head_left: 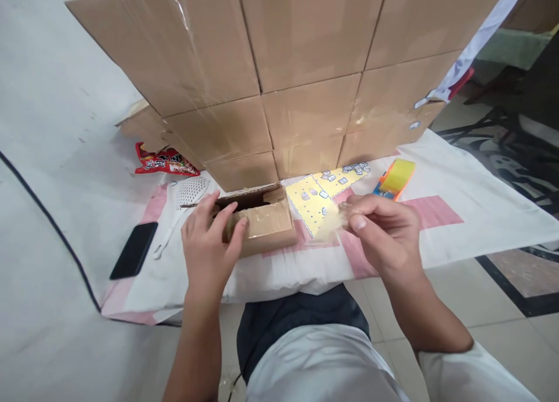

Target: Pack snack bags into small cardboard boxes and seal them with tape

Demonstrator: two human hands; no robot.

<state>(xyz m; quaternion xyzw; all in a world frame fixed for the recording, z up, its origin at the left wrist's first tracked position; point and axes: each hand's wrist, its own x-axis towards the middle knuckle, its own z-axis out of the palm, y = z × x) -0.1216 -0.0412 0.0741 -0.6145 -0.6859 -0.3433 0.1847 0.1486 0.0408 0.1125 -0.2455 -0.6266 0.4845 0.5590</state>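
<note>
A small brown cardboard box [269, 226] lies on a pink, white and yellow cloth [441, 215], its top flap partly open. My left hand [208, 246] presses on the box's left end, fingers curled over the flap. My right hand [381, 232] is to the right of the box, thumb and fingers pinched on a strip of clear packing tape [328, 226] that stretches from the box's right side. A yellow roll of tape in an orange and blue dispenser [394, 178] lies just behind my right hand.
A wall of stacked, taped cardboard cartons [305, 70] stands right behind the cloth. At the left lie a black phone [133, 250], a white slotted spoon [186, 201] and a red snack packet [163, 160]. A tiled floor with dark furniture is on the right.
</note>
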